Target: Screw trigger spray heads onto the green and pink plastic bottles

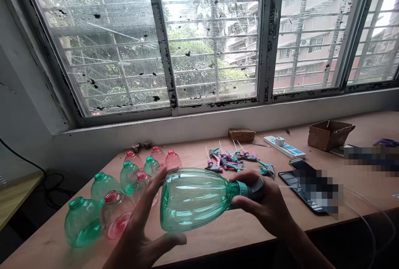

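Observation:
A clear green plastic bottle (193, 197) lies sideways in both my hands above the near edge of a wooden table (368, 186). My left hand (141, 235) cups its base, thumb under it and fingers up along its side. My right hand (264, 204) is wrapped round the neck, over a grey and teal spray head (254, 189) on the bottle's mouth. Several loose spray heads (237, 161), pink and teal with white tubes, lie behind the bottle.
Several green and pink bottles without caps (124, 190) stand at the left of the table. A phone (307, 190), a white power strip (284, 146), a brown cardboard box (328, 135) and a small flat box (241, 135) lie to the right and back. A window runs behind.

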The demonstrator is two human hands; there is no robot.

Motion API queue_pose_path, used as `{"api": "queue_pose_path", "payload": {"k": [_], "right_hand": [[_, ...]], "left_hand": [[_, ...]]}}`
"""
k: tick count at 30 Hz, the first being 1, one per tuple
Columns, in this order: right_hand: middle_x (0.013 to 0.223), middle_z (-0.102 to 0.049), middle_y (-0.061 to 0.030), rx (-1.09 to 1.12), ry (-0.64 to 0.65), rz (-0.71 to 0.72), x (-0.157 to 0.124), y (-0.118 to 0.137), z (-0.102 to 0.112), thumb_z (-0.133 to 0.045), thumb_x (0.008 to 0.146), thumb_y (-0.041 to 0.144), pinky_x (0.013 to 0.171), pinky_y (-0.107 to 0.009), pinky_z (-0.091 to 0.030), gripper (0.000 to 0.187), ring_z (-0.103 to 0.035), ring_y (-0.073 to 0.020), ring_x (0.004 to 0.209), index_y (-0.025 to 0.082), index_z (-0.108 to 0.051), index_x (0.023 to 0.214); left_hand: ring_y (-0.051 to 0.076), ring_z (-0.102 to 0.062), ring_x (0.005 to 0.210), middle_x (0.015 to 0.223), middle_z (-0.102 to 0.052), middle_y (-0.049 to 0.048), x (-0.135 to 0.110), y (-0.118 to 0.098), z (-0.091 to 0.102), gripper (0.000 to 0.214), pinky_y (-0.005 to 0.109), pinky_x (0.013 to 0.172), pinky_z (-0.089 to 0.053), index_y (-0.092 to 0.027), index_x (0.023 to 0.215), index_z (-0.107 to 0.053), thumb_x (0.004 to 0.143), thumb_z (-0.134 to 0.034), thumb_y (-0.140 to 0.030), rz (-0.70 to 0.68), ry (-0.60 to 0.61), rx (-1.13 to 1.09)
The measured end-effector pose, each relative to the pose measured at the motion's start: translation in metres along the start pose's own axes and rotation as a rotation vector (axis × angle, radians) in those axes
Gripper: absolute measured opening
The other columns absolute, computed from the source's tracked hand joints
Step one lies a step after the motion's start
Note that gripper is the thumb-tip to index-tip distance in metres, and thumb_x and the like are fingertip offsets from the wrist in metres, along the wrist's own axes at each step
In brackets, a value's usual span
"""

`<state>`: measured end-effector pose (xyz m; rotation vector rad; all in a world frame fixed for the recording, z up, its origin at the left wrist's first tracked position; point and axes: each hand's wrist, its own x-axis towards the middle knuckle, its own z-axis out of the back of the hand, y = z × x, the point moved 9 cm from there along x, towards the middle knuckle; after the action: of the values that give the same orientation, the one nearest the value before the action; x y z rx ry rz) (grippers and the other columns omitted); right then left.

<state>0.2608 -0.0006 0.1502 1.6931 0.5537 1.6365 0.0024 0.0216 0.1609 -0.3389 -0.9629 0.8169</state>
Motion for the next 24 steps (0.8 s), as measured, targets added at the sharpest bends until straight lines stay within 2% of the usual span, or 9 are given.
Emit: {"api": "queue_pose_path", "payload": {"k": [3,6,11,15,19,21,24], "right_hand": [[0.082,-0.072,-0.0035,0.024,0.006,-0.019,0.000,-0.002,0.000,-0.084,0.075,0.040,0.055,-0.027,-0.058,0.027,-0.067,-0.0202,0.068,0.021,-0.073,0.091],[0.082,-0.072,-0.0030,0.054,0.009,-0.038,0.000,-0.004,-0.001,-0.085,0.074,0.041,0.053,-0.026,-0.058,0.028,-0.067,-0.0196,0.068,0.021,-0.073,0.090],[0.083,-0.072,-0.0033,0.009,0.013,0.006,0.000,0.000,-0.001,-0.084,0.076,0.041,0.061,-0.030,-0.059,0.026,-0.067,-0.0211,0.072,0.022,-0.073,0.091],[0.084,-0.071,-0.0042,0.000,0.033,0.000,0.000,0.000,-0.003,-0.082,0.078,0.043,0.060,-0.031,-0.059,0.027,-0.067,-0.0218,0.073,0.022,-0.072,0.091],[0.084,-0.070,-0.0039,0.027,0.037,-0.015,0.000,-0.001,-0.003,-0.080,0.079,0.046,0.059,-0.031,-0.058,0.028,-0.066,-0.0210,0.072,0.022,-0.071,0.092],[0.084,-0.070,-0.0038,0.020,0.033,-0.011,0.000,-0.002,-0.002,-0.080,0.080,0.046,0.061,-0.032,-0.056,0.028,-0.065,-0.0211,0.073,0.022,-0.071,0.093],[0.086,-0.069,-0.0034,-0.022,0.020,0.018,0.000,-0.002,-0.001,-0.082,0.078,0.045,0.066,-0.034,-0.054,0.029,-0.064,-0.0220,0.077,0.023,-0.072,0.093]], "left_hand": [[0.036,-0.018,0.151,0.161,-0.035,-0.0010,0.000,-0.005,-0.001,0.081,0.059,0.118,-0.021,-0.046,0.153,-0.026,0.085,-0.070,-0.051,-0.055,-0.004,0.043],[0.032,-0.028,0.149,0.161,-0.036,-0.0031,-0.004,-0.006,-0.003,0.076,0.055,0.116,-0.030,-0.050,0.153,-0.019,0.092,-0.063,-0.044,-0.064,-0.007,0.032],[0.039,-0.032,0.146,0.161,-0.036,0.0017,-0.002,-0.002,-0.002,0.096,0.059,0.112,-0.035,-0.046,0.155,-0.016,0.079,-0.072,-0.059,0.000,0.025,0.014],[0.038,-0.028,0.148,0.160,-0.039,0.0018,0.003,-0.008,-0.003,0.083,0.059,0.114,-0.032,-0.045,0.153,-0.026,0.083,-0.070,-0.057,-0.041,0.028,0.046],[0.035,-0.028,0.148,0.161,-0.036,0.0015,0.000,-0.006,-0.005,0.079,0.059,0.115,-0.030,-0.047,0.154,-0.017,0.090,-0.064,-0.049,-0.055,0.002,0.041],[0.038,-0.030,0.147,0.161,-0.036,0.0040,-0.002,0.000,-0.006,0.086,0.060,0.113,-0.033,-0.045,0.155,-0.015,0.087,-0.067,-0.052,-0.005,0.002,0.028],[0.045,-0.032,0.144,0.161,-0.036,0.0054,-0.002,0.009,-0.005,0.107,0.064,0.108,-0.038,-0.043,0.156,-0.015,0.071,-0.077,-0.063,0.080,0.002,0.020]]}}
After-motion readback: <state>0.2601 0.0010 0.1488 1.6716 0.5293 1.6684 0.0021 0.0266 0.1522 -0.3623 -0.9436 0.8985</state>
